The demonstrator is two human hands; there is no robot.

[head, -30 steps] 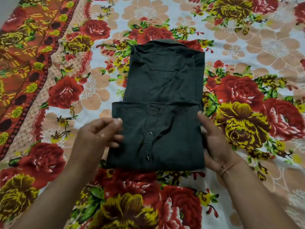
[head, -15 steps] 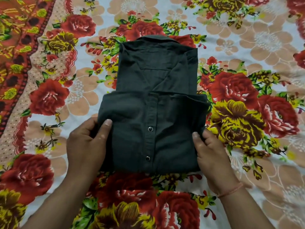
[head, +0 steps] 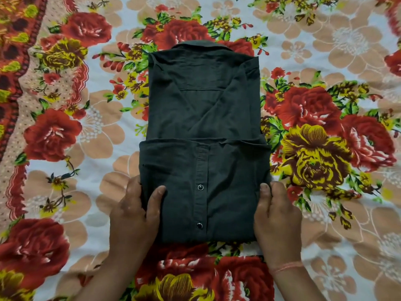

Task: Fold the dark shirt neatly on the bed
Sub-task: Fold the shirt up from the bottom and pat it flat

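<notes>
The dark shirt [head: 204, 118] lies folded into a narrow rectangle in the middle of the bed, collar at the far end. Its lower part is doubled up over the body, so the button placket with two snaps faces up near me. My left hand [head: 134, 216] grips the near left edge of that folded flap, thumb on top and fingers tucked under. On the opposite side my right hand [head: 275, 216] holds the near right edge the same way, with the thumb on the cloth.
A floral bedsheet [head: 325, 61] with red and yellow roses covers the whole bed. An orange and red patterned border [head: 13, 61] runs down the far left side.
Both hands slid from resting beside the flap to gripping its left and right edges. The camera view moved closer and more squarely over the shirt.
</notes>
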